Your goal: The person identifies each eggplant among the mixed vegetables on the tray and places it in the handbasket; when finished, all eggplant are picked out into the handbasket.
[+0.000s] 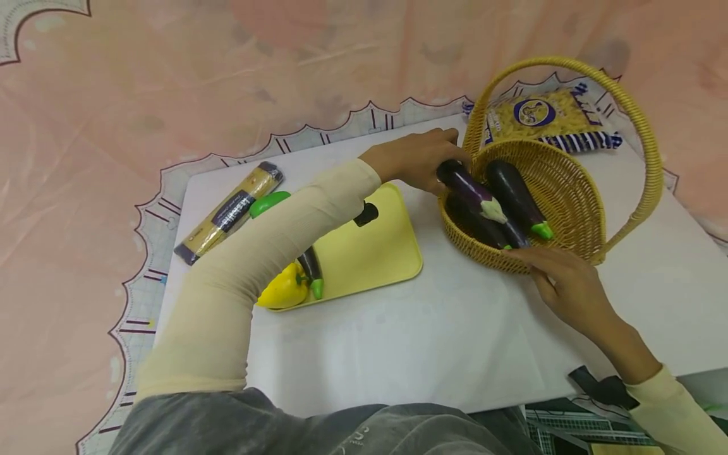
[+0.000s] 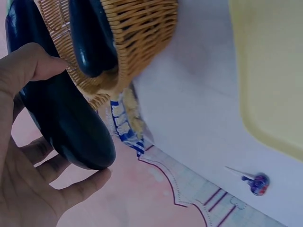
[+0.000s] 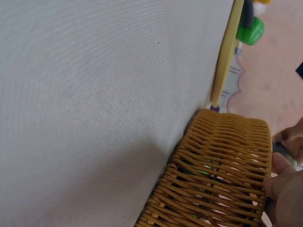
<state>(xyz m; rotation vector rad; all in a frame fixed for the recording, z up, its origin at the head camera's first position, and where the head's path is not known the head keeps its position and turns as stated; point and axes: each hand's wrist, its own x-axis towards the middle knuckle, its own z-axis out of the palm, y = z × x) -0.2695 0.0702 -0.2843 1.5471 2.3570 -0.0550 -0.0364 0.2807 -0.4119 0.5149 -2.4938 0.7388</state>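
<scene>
My left hand grips a purple eggplant with a pale calyx, slanted over the left side of a wicker basket with a tall handle. In the left wrist view, the thumb lies across this eggplant and the fingers are underneath. Dark eggplants with green stems lie inside the basket, one to the right of the held one and another partly hidden below it. At the basket's near rim, my right hand pinches the wicker edge, as the right wrist view also shows.
A yellow tray stands left of the basket, bearing a yellow bell pepper and an eggplant partly behind my left sleeve. Beyond are a green item and a long pasta pack. A pasta bag lies behind the basket.
</scene>
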